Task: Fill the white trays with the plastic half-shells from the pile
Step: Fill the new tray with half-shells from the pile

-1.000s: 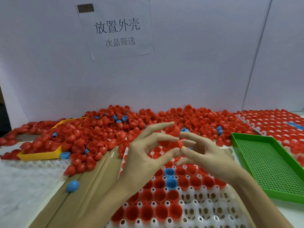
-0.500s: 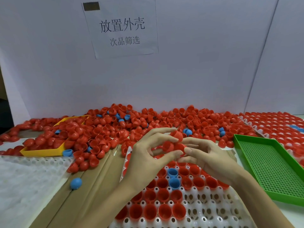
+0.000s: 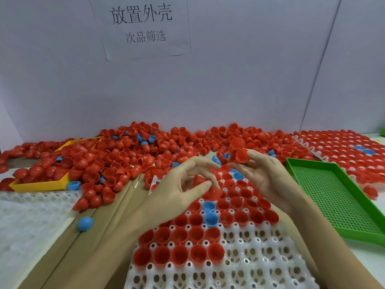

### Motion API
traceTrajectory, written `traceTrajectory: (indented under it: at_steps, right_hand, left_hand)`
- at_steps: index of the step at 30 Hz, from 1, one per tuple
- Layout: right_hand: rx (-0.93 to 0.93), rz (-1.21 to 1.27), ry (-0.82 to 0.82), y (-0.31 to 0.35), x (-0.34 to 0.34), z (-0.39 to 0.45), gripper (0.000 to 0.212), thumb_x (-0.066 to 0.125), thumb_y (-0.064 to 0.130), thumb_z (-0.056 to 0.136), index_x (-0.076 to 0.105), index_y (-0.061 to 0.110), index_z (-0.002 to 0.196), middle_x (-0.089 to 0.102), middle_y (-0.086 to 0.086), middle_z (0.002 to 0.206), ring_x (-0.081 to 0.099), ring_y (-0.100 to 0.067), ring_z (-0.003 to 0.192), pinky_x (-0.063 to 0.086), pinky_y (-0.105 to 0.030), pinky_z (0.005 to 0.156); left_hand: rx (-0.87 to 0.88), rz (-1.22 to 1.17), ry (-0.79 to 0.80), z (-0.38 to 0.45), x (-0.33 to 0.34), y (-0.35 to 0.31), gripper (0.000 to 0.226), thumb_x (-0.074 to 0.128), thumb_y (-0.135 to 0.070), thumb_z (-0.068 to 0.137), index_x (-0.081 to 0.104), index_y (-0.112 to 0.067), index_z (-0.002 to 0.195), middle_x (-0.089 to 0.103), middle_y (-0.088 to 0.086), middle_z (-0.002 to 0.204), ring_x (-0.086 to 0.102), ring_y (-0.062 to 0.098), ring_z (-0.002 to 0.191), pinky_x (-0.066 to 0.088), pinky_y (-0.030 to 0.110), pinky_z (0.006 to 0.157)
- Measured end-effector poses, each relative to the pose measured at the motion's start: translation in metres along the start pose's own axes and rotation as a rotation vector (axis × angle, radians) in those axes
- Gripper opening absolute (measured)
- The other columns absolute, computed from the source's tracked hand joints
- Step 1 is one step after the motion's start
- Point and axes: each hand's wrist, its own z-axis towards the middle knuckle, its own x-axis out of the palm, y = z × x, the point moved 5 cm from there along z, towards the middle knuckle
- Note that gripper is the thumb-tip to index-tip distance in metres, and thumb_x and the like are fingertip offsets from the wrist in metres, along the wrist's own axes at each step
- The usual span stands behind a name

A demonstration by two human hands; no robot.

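A single head-worn view looks forward and down from close above the left hand [image 3: 185, 184] and right hand [image 3: 262, 174], both near frame centre; beyond their fingertips it faces the pile [image 3: 166, 147] and, further back, a wall sheet [image 3: 143, 28]

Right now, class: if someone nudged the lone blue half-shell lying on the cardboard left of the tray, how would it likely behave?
The blue half-shell lies dome up, so it would probably slide before rolling. It looks thin and hollow like the red shells in the white tray, so likely very light. Its smooth, glossy plastic suggests it may be slippery to pinch.
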Motion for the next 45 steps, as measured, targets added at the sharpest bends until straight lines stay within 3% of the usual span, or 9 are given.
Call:
traceTrajectory:
  at_steps: [6,10,14,18,21,26,34,41,45]
  right_hand:
    - [-0.004,-0.010,-0.022,-0.001,-0.007,0.001,0.030,0.067,0.030,0.103,0.078,0.007,0.118,0.070,-0.020,0.133,0.065,-0.033,0.130,0.054,-0.031,0.104]
    - [0.003,-0.010,-0.020,-0.001,-0.008,0.001,0.031,0.066,0.029,0.103,0.076,0.005,0.121,0.070,-0.020,0.133,0.065,-0.033,0.129,0.054,-0.033,0.106]
    - [0.012,0.003,-0.034,-0.001,-0.007,0.001,0.032,0.068,0.028,0.101,0.076,0.005,0.122,0.071,-0.019,0.132,0.066,-0.033,0.128,0.054,-0.034,0.107]
    - [0.013,-0.010,-0.035,-0.001,-0.005,0.000,0.032,0.067,0.027,0.101,0.074,0.004,0.122,0.072,-0.018,0.129,0.067,-0.032,0.126,0.055,-0.032,0.104]
    - [0.010,-0.008,-0.035,-0.001,-0.005,0.000,0.032,0.065,0.025,0.101,0.073,0.002,0.123,0.073,-0.017,0.128,0.068,-0.032,0.126,0.056,-0.031,0.103]
    - [0.018,0.001,-0.055,0.000,-0.005,-0.001,0.029,0.068,0.026,0.098,0.076,0.005,0.116,0.075,-0.016,0.123,0.069,-0.033,0.123,0.057,-0.029,0.099]
    - [0.004,0.003,-0.040,0.001,-0.004,-0.002,0.023,0.065,0.024,0.100,0.080,0.010,0.111,0.076,-0.013,0.121,0.069,-0.032,0.124,0.056,-0.031,0.103]
    - [0.010,0.014,-0.039,0.000,-0.005,-0.001,0.025,0.065,0.023,0.100,0.079,0.008,0.114,0.075,-0.015,0.123,0.069,-0.032,0.123,0.058,-0.028,0.097]
    - [0.008,-0.012,-0.023,-0.001,-0.004,-0.001,0.030,0.063,0.022,0.102,0.073,0.001,0.120,0.075,-0.015,0.122,0.069,-0.032,0.123,0.056,-0.031,0.102]
  left_hand:
    - [0.031,0.300,0.222,-0.007,0.023,0.002,0.027,0.065,-0.013,0.101,0.072,-0.035,0.115,0.069,-0.012,0.105,0.062,0.019,0.105,0.050,0.026,0.091]
    - [0.046,0.471,0.116,-0.007,0.021,0.006,0.012,0.066,-0.037,0.100,0.070,-0.039,0.110,0.059,-0.014,0.103,0.060,0.015,0.097,0.048,0.018,0.084]
    - [0.008,0.812,0.045,-0.009,0.019,0.012,0.025,0.058,-0.051,0.099,0.072,-0.030,0.097,0.055,-0.016,0.092,0.057,0.004,0.084,0.051,0.023,0.078]
    - [-0.026,0.683,0.031,-0.008,0.018,0.008,0.017,0.072,-0.042,0.093,0.074,-0.026,0.091,0.058,-0.018,0.091,0.060,0.002,0.084,0.046,0.013,0.076]
    - [0.011,0.593,0.183,-0.009,0.019,0.002,0.008,0.075,-0.029,0.094,0.076,-0.024,0.101,0.062,-0.017,0.101,0.063,0.001,0.096,0.049,0.012,0.085]
    - [-0.008,0.506,0.394,-0.014,0.020,0.000,0.021,0.072,-0.014,0.095,0.077,-0.025,0.112,0.063,-0.018,0.112,0.065,0.004,0.109,0.050,0.016,0.095]
    - [-0.044,0.193,0.232,-0.015,0.040,-0.009,0.018,0.081,-0.016,0.088,0.080,-0.021,0.105,0.072,-0.012,0.108,0.071,0.008,0.105,0.054,0.020,0.096]
    - [0.144,0.500,0.252,-0.025,0.066,-0.010,0.014,0.076,-0.017,0.092,0.079,-0.019,0.105,0.066,-0.014,0.106,0.064,0.004,0.095,0.054,0.021,0.088]
    - [0.283,0.666,0.289,-0.030,0.076,-0.012,0.006,0.072,-0.018,0.094,0.077,-0.016,0.097,0.061,-0.010,0.108,0.053,0.006,0.105,0.051,0.026,0.089]
